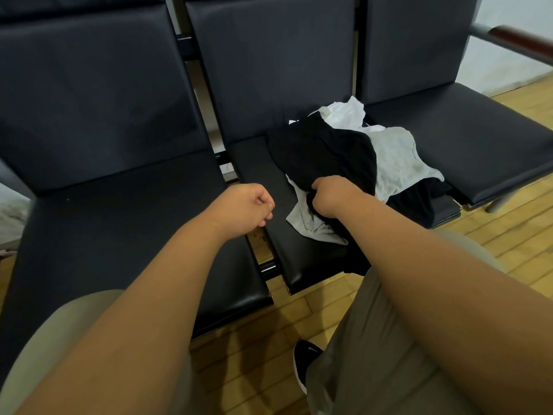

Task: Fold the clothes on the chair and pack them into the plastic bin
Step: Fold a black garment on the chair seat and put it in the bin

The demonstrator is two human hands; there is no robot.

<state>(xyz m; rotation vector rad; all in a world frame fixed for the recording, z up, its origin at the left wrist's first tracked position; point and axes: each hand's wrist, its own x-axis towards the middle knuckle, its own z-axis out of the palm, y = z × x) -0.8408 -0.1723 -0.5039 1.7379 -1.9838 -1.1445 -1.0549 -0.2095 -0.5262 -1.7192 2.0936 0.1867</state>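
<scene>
L hand [250, 205] empty fist at seat [119, 223] edge; R hand [332, 196] tight on black garment [323, 151]

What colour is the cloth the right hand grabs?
Black. The right hand grips the black garment, seen best in the head view.

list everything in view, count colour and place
seats: three, black, in a row
black garment: one, black, top of the pile on the middle seat
grey garment: at least one, grey, under the black one
white garment: one, white, back of the pile
armrest: one, brown on grey metal, far right
floor: yellowish wood, under the seats
shoe: one, black, on the floor
trousers: khaki, on the legs
left hand: curled, holds nothing
right hand: grips the black garment
</scene>
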